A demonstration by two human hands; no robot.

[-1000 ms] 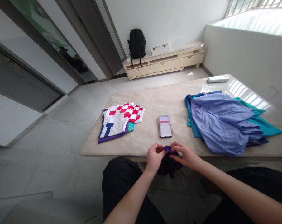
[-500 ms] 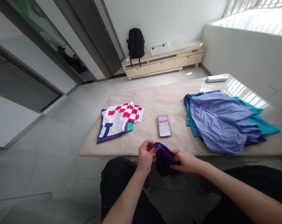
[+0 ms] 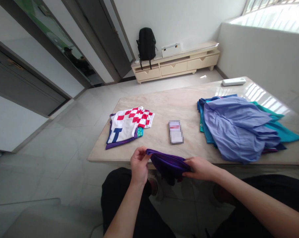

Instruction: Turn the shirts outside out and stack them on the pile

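Note:
A dark purple garment (image 3: 168, 165) is stretched between both hands just in front of the near edge of the marble table (image 3: 161, 109). My left hand (image 3: 138, 163) pinches its left end and my right hand (image 3: 200, 168) grips its right end. The cloth sags below the hands, over my dark-trousered lap. Beyond the hands, a phone (image 3: 175, 132) lies flat on the table.
A folded stack topped by a red-and-white checked shirt (image 3: 128, 126) lies at the table's left. A loose pile of blue and teal clothes (image 3: 238, 127) covers the right side. A white remote (image 3: 234, 81) sits at the far corner. A backpack (image 3: 146, 44) rests on a low cabinet (image 3: 176, 62).
My hands have moved apart, the left going left, and the bunched purple garment has been drawn out wider between them. The view has shifted slightly.

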